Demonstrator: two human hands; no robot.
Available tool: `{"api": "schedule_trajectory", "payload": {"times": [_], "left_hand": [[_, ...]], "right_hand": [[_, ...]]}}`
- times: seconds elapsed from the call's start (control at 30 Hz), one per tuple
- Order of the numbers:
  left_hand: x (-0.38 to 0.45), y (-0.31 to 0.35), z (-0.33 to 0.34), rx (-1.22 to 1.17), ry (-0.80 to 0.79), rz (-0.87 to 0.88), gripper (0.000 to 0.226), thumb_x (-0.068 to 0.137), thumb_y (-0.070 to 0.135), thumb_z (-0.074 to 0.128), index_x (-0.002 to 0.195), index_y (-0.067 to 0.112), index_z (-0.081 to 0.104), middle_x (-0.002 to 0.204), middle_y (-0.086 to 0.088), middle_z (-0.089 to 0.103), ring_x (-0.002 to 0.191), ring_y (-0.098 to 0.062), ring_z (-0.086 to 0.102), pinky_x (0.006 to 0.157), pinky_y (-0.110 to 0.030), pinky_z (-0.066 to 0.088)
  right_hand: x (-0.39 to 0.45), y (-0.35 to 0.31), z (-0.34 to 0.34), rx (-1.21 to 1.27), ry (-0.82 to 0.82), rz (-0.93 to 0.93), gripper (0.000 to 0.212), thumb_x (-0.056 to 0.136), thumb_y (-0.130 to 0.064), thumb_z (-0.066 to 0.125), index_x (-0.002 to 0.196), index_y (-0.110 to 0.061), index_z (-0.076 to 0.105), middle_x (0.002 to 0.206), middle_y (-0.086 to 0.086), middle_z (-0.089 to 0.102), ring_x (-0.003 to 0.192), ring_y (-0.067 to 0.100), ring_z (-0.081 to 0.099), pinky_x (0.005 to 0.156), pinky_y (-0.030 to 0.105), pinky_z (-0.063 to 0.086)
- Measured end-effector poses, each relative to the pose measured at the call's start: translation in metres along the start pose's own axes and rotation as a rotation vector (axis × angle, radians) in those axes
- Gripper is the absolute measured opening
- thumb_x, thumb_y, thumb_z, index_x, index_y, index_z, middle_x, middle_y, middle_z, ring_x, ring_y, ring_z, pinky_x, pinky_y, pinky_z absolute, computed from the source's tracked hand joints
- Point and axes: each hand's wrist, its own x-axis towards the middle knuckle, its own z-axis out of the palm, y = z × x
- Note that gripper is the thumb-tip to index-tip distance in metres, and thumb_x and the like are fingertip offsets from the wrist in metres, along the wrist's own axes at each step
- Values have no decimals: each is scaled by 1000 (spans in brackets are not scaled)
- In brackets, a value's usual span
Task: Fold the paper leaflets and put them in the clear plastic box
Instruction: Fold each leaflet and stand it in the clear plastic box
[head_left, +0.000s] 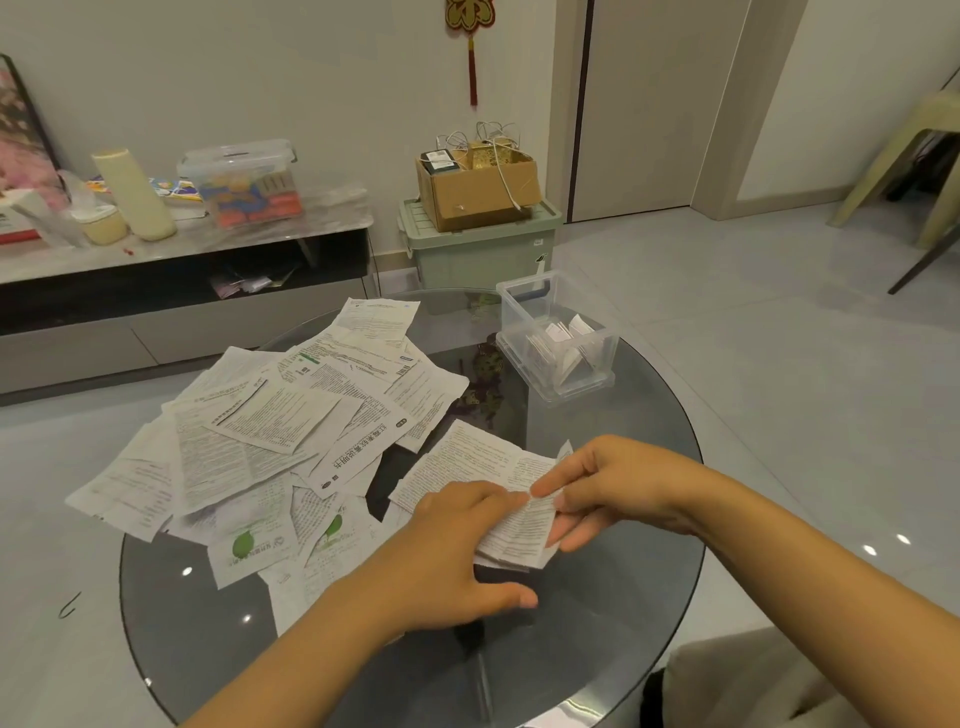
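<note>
Lying near the front of the round glass worktop: one partly folded leaflet, pressed flat by the straight fingers of the left hand and pinched at its folded edge by the right hand. Left of it, touching: a heap of unfolded leaflets; at the far right edge: the clear plastic box, holding several folded leaflets

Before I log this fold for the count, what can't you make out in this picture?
- Head view: how many folded leaflets are in the clear plastic box; its cloudy walls blur them.
- Leaflet being folded: its near part lies under the left hand and right hand.
- Loose pile: lower sheets covered by upper ones; print too small to read.
- Glass table: near rim cut off by the bottom edge.
</note>
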Motion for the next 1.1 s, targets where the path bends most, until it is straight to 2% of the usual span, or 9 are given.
{"api": "schedule_trajectory", "payload": {"times": [0.17, 0.27, 0.37, 0.5, 0.6, 0.7, 0.83, 0.97, 1.1], "left_hand": [[4, 2, 2, 74, 100, 36, 60, 84, 61, 43, 137, 35, 38, 126, 14, 48, 116, -8, 40, 98, -30, 34], [2, 2, -1, -16, 136, 30, 20, 95, 44, 37, 96, 33, 54, 92, 15, 53, 92, -9, 49, 79, -25, 37], [-1, 4, -6, -150, 154, -100, 30, 98, 40, 38, 70, 32, 44, 70, 14, 50, 68, 2, 50, 61, -13, 33], [-1, 2, -13, -299, 260, -232, 29, 98, 32, 43, 71, 27, 53, 60, 11, 47, 52, 6, 46, 52, -9, 34], [-1, -1, -17, -371, 315, -294, 18, 98, 27, 45, 111, 28, 56, 90, 14, 59, 70, 7, 53, 58, -3, 39], [-2, -5, -18, -391, 370, -352, 43, 95, 20, 50, 135, 28, 37, 121, 11, 52, 96, 0, 55, 68, -3, 40], [0, -17, -14, -350, 413, -424, 74, 89, 14, 59, 148, 25, 15, 144, 0, 37, 129, -18, 41, 104, -32, 39], [0, -28, -9, -244, 369, -429, 78, 87, 17, 63, 148, 27, 16, 142, 1, 29, 130, -14, 34, 97, -21, 31], [0, -35, -9, 13, 316, -437, 55, 88, 29, 60, 139, 34, 38, 146, 5, 24, 136, -16, 22, 111, -32, 19]], "right_hand": [[-6, -5, 2, 64, -59, -91, 34, 91, 7, 44, 121, -1, 57, 105, 19, 69, 82, 22, 71, 63, 23, 57], [-3, -3, 4, -141, 141, -195, 35, 87, -2, 54, 119, -17, 59, 105, 11, 70, 82, 21, 69, 58, 22, 54], [2, -2, 4, -241, 281, -285, 34, 85, -7, 59, 111, -28, 63, 107, -2, 67, 94, 16, 65, 70, 19, 52], [14, 1, 6, -465, 436, -393, 39, 83, -13, 63, 117, -32, 61, 114, -16, 57, 96, 0, 52, 74, 4, 40], [26, 3, 12, -515, 493, -443, 51, 84, -13, 63, 130, -30, 50, 126, -7, 49, 111, 4, 44, 90, 15, 36], [36, 2, 21, -532, 462, -473, 70, 85, -14, 62, 145, -31, 30, 139, -3, 38, 127, 12, 38, 100, 21, 35], [45, 2, 35, -650, 420, -469, 87, 85, -17, 62, 149, -38, 8, 154, -3, 12, 140, 18, 17, 103, 24, 29], [50, 4, 46, -884, 410, -495, 62, 87, -22, 57, 143, -34, 32, 152, -2, 18, 137, 18, 15, 111, 31, 17], [53, 5, 51, -980, 330, -465, 37, 92, -30, 51, 129, -27, 56, 132, -7, 48, 121, 14, 36, 103, 27, 30]]}}
